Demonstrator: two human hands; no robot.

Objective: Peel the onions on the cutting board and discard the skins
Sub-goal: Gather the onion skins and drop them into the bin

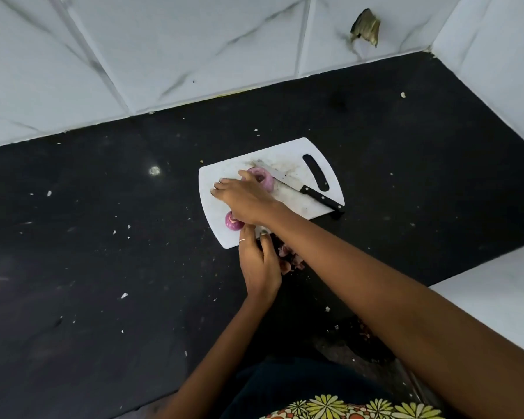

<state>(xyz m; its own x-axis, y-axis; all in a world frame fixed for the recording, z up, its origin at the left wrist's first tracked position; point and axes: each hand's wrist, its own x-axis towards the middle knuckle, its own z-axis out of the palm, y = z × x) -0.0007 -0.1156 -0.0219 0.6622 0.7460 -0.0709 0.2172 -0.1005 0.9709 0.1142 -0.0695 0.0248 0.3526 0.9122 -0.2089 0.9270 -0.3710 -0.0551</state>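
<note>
My right hand (242, 198) reaches over cutting board (288, 204), fingers straight, touching far onion (265, 179) to steady it; left hand (259, 261) pinches something at near edge (skin, probably), by near onion (232, 222).

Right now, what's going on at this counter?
A person is peeling onions on a white cutting board. The right hand reaches across the board, its thumb touching the far onion. The left hand is at the board's near edge beside the near onion. A knife lies on the board, and skins are piled beside it.
</note>
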